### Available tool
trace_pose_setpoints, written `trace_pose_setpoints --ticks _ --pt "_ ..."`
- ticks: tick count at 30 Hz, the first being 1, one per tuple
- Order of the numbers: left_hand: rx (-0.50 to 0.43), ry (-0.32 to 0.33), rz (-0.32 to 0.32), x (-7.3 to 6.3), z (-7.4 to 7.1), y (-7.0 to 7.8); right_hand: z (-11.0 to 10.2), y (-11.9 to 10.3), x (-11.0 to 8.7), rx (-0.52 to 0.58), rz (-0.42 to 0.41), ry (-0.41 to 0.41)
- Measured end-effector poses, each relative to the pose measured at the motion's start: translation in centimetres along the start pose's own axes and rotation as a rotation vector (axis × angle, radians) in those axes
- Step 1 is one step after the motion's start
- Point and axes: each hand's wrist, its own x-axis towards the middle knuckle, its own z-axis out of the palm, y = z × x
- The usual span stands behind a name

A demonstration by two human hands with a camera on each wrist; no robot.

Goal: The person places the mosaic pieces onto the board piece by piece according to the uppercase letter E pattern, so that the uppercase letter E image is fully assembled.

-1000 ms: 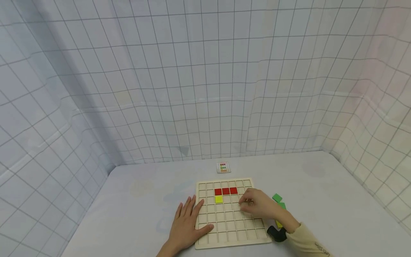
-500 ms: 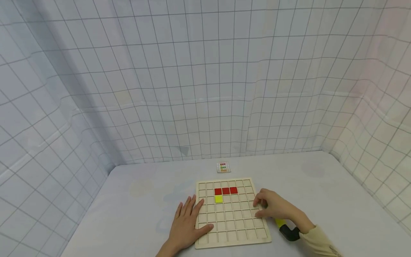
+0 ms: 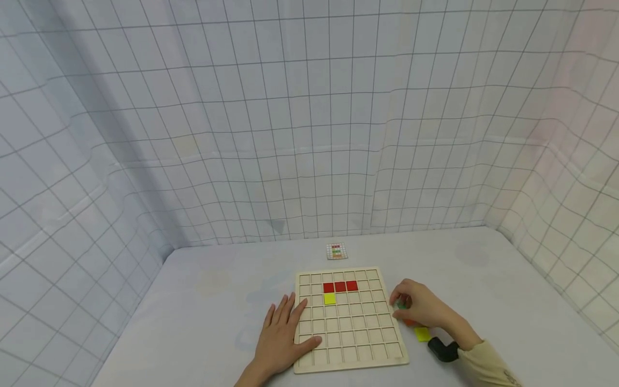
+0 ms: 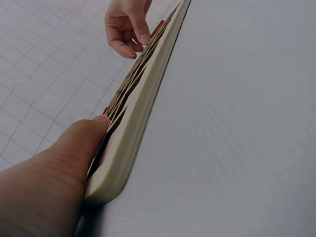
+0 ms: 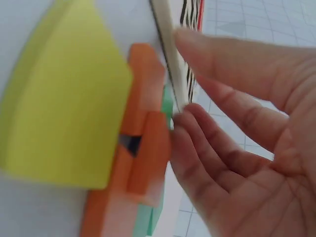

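Observation:
A cream gridded board (image 3: 346, 325) lies on the table in the head view. Three red tiles (image 3: 340, 287) sit in a row in its cells, with one yellow tile (image 3: 329, 299) below the leftmost. My left hand (image 3: 279, 339) rests with fingers spread along the board's left edge, thumb over its cells. My right hand (image 3: 422, 306) is just beyond the right edge, over loose tiles. In the right wrist view its thumb and bent fingers stand apart with nothing between them; the fingertips are right at orange tiles (image 5: 150, 163). Green tiles (image 5: 167, 101) show partly behind these.
A loose yellow tile (image 3: 422, 334) lies beside the board, near the black wrist camera (image 3: 443, 350) on the right arm. Behind the board is a small card (image 3: 336, 251) printed with a coloured grid. Grid-patterned cloth (image 3: 309, 134) hangs at the back and both sides.
My right hand has moved right, from over the board's cells to the loose tiles past its right edge. The left hand and the tiles on the board stay in place.

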Motion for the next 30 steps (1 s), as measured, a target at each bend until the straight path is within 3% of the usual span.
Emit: trace_pose_setpoints --ticks 5,16,30 --pt "-0.001 -0.002 -0.007 0.0 0.1 -0.1 -0.3 0.3 -0.3 -0.034 0.024 0.035" --pt "-0.007 -0.013 -0.008 0.1 0.0 0.0 -1.6 1.1 -0.9 -0.013 0.073 -0.050" --pt "-0.014 -0.006 0.005 0.0 -0.1 0.1 -1.0 0.5 -0.5 -0.051 0.136 -0.025"
